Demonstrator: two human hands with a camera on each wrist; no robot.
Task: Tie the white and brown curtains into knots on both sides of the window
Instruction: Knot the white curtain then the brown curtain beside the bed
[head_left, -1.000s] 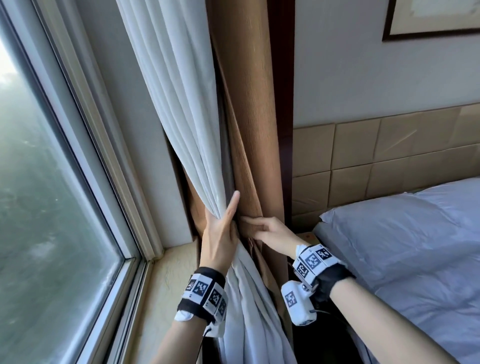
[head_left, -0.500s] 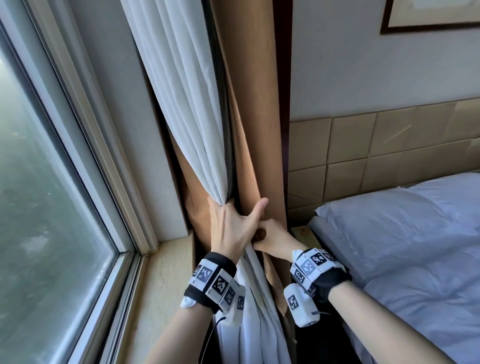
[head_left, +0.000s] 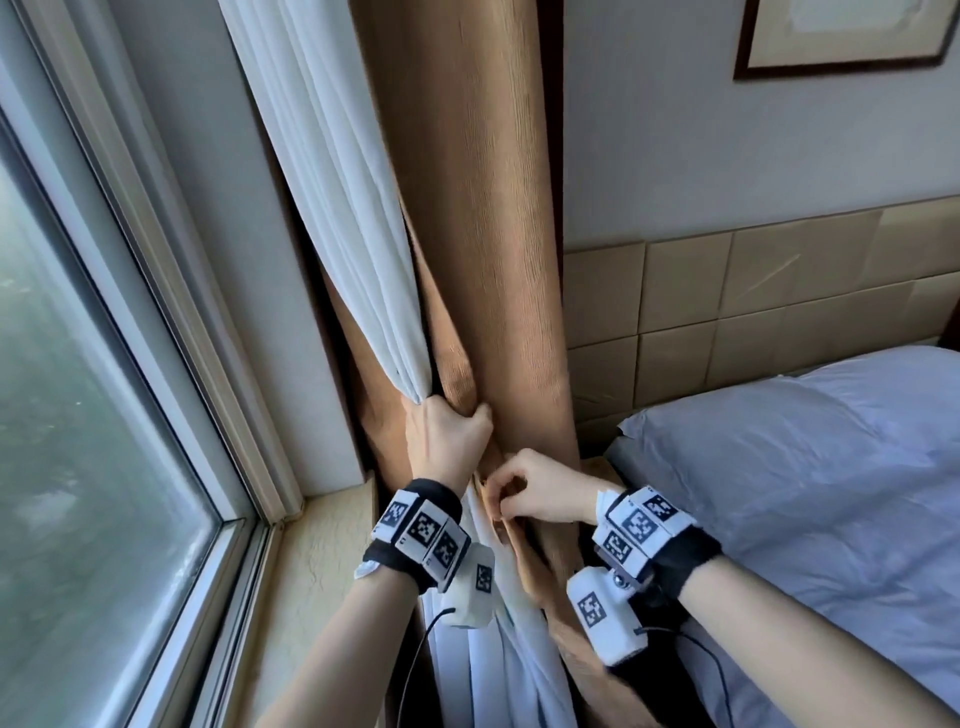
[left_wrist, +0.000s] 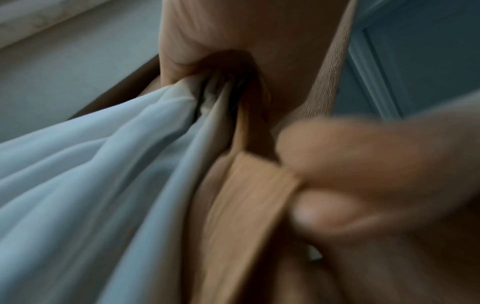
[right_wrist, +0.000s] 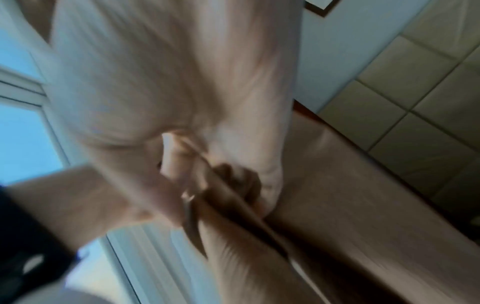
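A white sheer curtain (head_left: 332, 208) and a brown curtain (head_left: 483, 208) hang together at the right side of the window. My left hand (head_left: 447, 431) grips both fabrics in a bunch at sill height, with its fingers curled round them. Just below and to the right, my right hand (head_left: 524, 493) pinches the edge of the brown curtain (left_wrist: 249, 205). In the left wrist view the white curtain (left_wrist: 103, 174) gathers into my fist. The right wrist view is blurred; the brown curtain (right_wrist: 337, 205) runs across it.
The window glass (head_left: 78, 415) and its frame (head_left: 171, 291) fill the left. A beige sill (head_left: 311, 571) lies below. A bed with grey-blue bedding (head_left: 805, 519) and a padded headboard (head_left: 753, 296) stand on the right. A framed picture (head_left: 841, 31) hangs above.
My left hand went from flat against the curtains to closing round both fabrics. My right hand moved lower and now pinches the brown edge.
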